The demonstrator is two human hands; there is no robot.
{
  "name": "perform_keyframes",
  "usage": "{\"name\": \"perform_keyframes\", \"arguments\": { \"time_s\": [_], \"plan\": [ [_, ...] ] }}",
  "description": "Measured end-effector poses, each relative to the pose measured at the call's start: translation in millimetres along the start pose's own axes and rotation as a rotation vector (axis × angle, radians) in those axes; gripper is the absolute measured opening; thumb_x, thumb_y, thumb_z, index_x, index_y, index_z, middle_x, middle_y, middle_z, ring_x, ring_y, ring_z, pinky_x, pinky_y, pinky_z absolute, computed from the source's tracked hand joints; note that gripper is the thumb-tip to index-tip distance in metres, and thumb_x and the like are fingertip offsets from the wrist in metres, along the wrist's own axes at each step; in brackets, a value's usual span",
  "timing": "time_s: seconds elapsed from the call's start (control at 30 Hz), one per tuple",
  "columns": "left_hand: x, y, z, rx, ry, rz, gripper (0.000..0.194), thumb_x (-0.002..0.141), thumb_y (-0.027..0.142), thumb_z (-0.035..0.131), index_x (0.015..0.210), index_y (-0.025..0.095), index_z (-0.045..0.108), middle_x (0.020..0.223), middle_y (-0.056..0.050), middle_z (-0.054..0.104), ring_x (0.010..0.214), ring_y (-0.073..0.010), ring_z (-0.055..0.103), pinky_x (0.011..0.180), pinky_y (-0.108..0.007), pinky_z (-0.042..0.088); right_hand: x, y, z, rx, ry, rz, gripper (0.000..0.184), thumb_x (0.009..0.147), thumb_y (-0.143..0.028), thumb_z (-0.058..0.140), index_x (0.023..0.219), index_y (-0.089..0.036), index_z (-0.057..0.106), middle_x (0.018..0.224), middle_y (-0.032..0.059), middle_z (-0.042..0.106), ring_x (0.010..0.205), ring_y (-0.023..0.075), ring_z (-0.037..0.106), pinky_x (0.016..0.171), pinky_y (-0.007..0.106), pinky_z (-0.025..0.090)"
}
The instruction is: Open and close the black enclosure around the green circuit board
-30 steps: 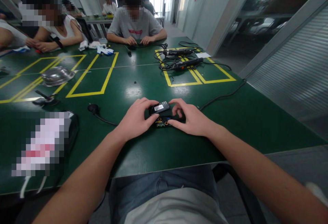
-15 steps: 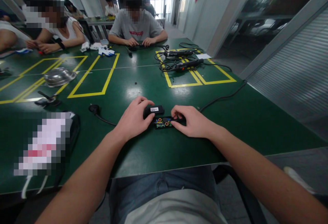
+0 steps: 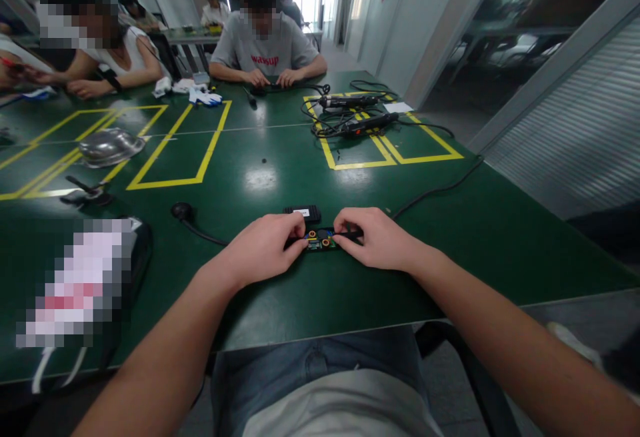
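Note:
A small circuit board (image 3: 320,240) with copper coils lies in a black casing on the green table, between my two hands. My left hand (image 3: 267,244) is closed at the board's left end, thumb and fingers pinching where a black cable comes in. At the right end my right hand (image 3: 373,237) pinches the other black cable (image 3: 356,233) close to the board. Just behind the board rests a black ribbed cover (image 3: 313,213) with a white label, touched by neither hand as far as I can see. The left cable leads to a black plug (image 3: 183,212).
Two black corded tools (image 3: 367,124) lie in yellow-taped boxes at the back right. On the left are a metal bowl (image 3: 111,146), a dark small tool (image 3: 86,192) and a blurred white-and-black box (image 3: 85,277). Co-workers sit across the table, near white gloves (image 3: 205,96).
My left hand has left the black cover and come down to the board's left end, its fingers closing there. My right hand stays in place.

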State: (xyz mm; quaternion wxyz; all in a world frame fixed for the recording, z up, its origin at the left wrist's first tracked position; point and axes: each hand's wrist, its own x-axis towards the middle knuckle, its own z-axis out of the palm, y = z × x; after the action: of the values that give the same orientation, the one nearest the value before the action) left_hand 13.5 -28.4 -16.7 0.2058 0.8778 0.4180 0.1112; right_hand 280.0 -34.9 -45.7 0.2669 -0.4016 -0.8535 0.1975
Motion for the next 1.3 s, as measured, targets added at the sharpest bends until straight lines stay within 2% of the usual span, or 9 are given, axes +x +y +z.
{"name": "perform_keyframes", "arguments": {
  "time_s": [0.2, 0.37, 0.57, 0.7, 0.8, 0.9, 1.03, 1.13, 1.3],
  "plan": [
    [-2, -2, -3.2, -0.044, 0.072, 0.031, 0.011, 0.095, 0.017, 0.061, 0.087, 0.023, 0.065, 0.076, 0.000, 0.070, 0.066, -0.0182, 0.063, 0.068, -0.033, 0.047, 0, -1, -4, 0.033, 0.013, 0.004, 0.011, 0.096, -0.019, 0.061, 0.087, -0.024, 0.063, 0.075, -0.0001, 0.067, 0.064, 0.0170, 0.057, 0.066, 0.031, 0.044],
    [-2, -8, -1.8, -0.076, 0.046, 0.019, 0.010, 0.094, 0.015, 0.064, 0.090, 0.022, 0.069, 0.077, 0.000, 0.071, 0.067, -0.0179, 0.065, 0.069, -0.032, 0.048, 0, 2, -2, -0.014, -0.003, 0.008, 0.011, 0.094, -0.017, 0.063, 0.086, -0.024, 0.062, 0.077, 0.0008, 0.065, 0.069, 0.0187, 0.059, 0.069, 0.032, 0.045],
    [1, -12, -4.9, -0.092, 0.024, 0.039, 0.012, 0.093, 0.013, 0.067, 0.084, 0.021, 0.070, 0.083, -0.001, 0.072, 0.072, -0.0166, 0.065, 0.071, -0.029, 0.047, 1, 8, 0, -0.003, -0.029, -0.034, 0.015, 0.097, -0.017, 0.065, 0.086, -0.025, 0.057, 0.087, 0.0043, 0.068, 0.086, 0.0247, 0.062, 0.081, 0.037, 0.049],
    [1, -15, -6.2, -0.073, 0.014, 0.054, 0.012, 0.094, 0.015, 0.068, 0.085, 0.020, 0.072, 0.085, -0.001, 0.072, 0.074, -0.0164, 0.065, 0.071, -0.030, 0.046, 2, 8, 0, 0.004, -0.047, -0.028, 0.017, 0.097, -0.016, 0.065, 0.087, -0.025, 0.055, 0.088, 0.0037, 0.066, 0.086, 0.0241, 0.061, 0.081, 0.037, 0.048],
    [1, -15, -4.5, -0.029, 0.041, 0.085, 0.012, 0.095, 0.017, 0.068, 0.086, 0.020, 0.075, 0.091, -0.003, 0.072, 0.082, -0.0193, 0.067, 0.078, -0.034, 0.050, 2, 7, 0, 0.003, -0.046, -0.013, 0.018, 0.096, -0.013, 0.064, 0.087, -0.025, 0.054, 0.086, 0.0026, 0.064, 0.083, 0.0228, 0.060, 0.078, 0.035, 0.046],
    [2, -13, 0.3, 0.025, 0.172, 0.137, 0.014, 0.096, 0.022, 0.070, 0.086, 0.021, 0.079, 0.105, -0.008, 0.073, 0.103, -0.0261, 0.067, 0.095, -0.043, 0.056, 2, 6, 0, -0.001, -0.039, 0.001, 0.017, 0.094, -0.013, 0.064, 0.087, -0.025, 0.054, 0.085, 0.0020, 0.064, 0.079, 0.0217, 0.059, 0.075, 0.034, 0.045],
    [7, -16, 9.6, 0.050, 0.315, 0.068, 0.023, 0.103, 0.023, 0.064, 0.107, 0.023, 0.086, 0.134, -0.011, 0.074, 0.130, -0.0323, 0.063, 0.117, -0.055, 0.052, 3, 5, 1, -0.004, -0.024, -0.007, 0.016, 0.093, -0.013, 0.063, 0.087, -0.025, 0.055, 0.083, 0.0016, 0.063, 0.077, 0.0208, 0.058, 0.073, 0.033, 0.044],
    [12, -22, 14.0, 0.054, 0.264, -0.043, 0.033, 0.103, 0.021, 0.066, 0.131, 0.024, 0.083, 0.147, -0.012, 0.073, 0.140, -0.0347, 0.061, 0.124, -0.059, 0.049, 4, 4, 1, 0.001, -0.016, -0.011, 0.015, 0.093, -0.012, 0.061, 0.088, -0.025, 0.054, 0.082, 0.0011, 0.062, 0.075, 0.0201, 0.058, 0.072, 0.033, 0.044],
    [14, -23, 10.9, 0.017, 0.186, -0.098, 0.034, 0.101, 0.018, 0.069, 0.133, 0.023, 0.081, 0.133, -0.009, 0.082, 0.125, -0.0319, 0.071, 0.116, -0.054, 0.054, 3, 6, 2, 0.022, -0.007, 0.016, 0.013, 0.093, -0.015, 0.063, 0.093, -0.025, 0.055, 0.085, 0.0009, 0.064, 0.075, 0.0193, 0.059, 0.071, 0.033, 0.045]
  ]
}}
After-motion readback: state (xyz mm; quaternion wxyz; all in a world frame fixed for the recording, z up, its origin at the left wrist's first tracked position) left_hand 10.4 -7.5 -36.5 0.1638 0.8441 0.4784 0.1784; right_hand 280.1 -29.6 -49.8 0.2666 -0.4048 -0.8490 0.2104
